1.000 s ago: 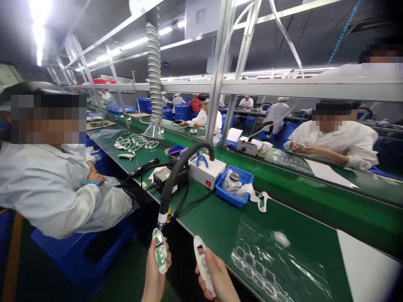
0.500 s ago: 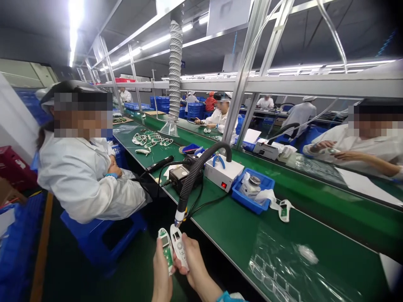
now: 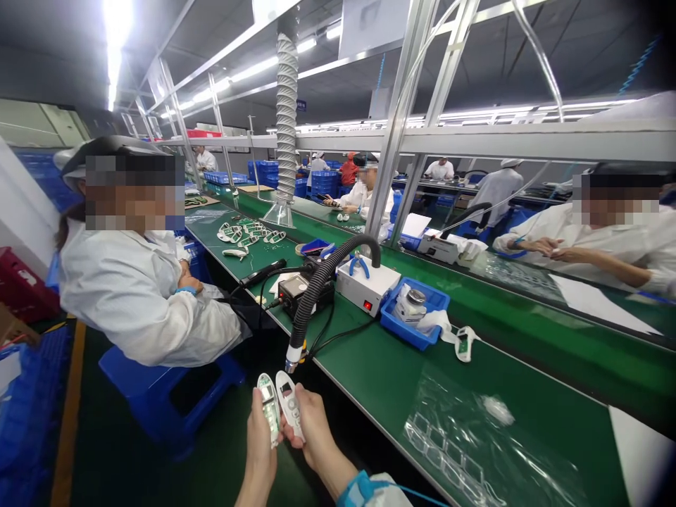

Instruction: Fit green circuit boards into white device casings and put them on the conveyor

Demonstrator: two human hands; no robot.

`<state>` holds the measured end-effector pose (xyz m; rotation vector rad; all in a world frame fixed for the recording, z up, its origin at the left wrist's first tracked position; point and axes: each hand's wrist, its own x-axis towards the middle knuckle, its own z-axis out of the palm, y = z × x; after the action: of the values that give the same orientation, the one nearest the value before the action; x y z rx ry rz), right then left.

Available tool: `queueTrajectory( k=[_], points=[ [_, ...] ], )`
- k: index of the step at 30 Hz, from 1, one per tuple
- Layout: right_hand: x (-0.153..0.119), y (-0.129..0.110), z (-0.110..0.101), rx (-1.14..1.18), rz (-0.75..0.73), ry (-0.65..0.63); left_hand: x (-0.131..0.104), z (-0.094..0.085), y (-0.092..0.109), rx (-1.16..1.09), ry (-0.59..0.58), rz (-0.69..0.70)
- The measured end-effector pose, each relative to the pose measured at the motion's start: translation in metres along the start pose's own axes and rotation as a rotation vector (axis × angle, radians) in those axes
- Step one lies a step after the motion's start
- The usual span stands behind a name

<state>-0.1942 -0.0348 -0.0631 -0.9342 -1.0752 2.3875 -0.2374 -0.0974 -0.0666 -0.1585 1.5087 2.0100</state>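
Observation:
In my left hand (image 3: pixel 258 440) is a white remote-like housing half with a green circuit board (image 3: pixel 269 410) and a small screen showing. My right hand (image 3: pixel 315 427) grips the matching white front cover (image 3: pixel 289 405), which has a dark window and round buttons. Both parts are upright and side by side, close together at the table's near edge. Just above them hangs the metal nozzle of a black flexible hose (image 3: pixel 306 310). My fingers are wrapped round the parts, so their lower ends are partly hidden.
The hose rises from a white box (image 3: pixel 368 285) with blue pliers (image 3: pixel 360 265) on top. Beside it stands a blue tray (image 3: pixel 415 331); another housing (image 3: pixel 465 344) lies nearby. Clear plastic sheeting (image 3: pixel 475 436) covers the right. A co-worker (image 3: pixel 153 282) sits at left; several housings (image 3: pixel 251 231) lie beyond.
The whole view has shifted slightly, so the hands and parts appear a little further left. The board half has turned slightly and its screen now glares. Both hands keep their hold.

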Motion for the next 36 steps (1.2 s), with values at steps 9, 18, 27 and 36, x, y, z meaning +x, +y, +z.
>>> queueTrajectory(
  k=[9,18,27,36],
  points=[
    [-0.071,-0.03,-0.063,0.272,0.026,-0.086,-0.026,0.007,-0.03,0.053,-0.157,-0.071],
    [-0.135,-0.048,-0.095,0.455,-0.006,-0.064,-0.086,0.027,-0.041,-0.037,-0.224,-0.211],
    [-0.15,-0.061,-0.108,0.495,-0.002,-0.127,-0.108,0.046,-0.019,0.017,-0.258,-0.206],
    [-0.154,-0.048,-0.116,0.064,-0.316,0.069,-0.134,0.073,-0.012,0.212,-0.348,-0.08]
  ],
)
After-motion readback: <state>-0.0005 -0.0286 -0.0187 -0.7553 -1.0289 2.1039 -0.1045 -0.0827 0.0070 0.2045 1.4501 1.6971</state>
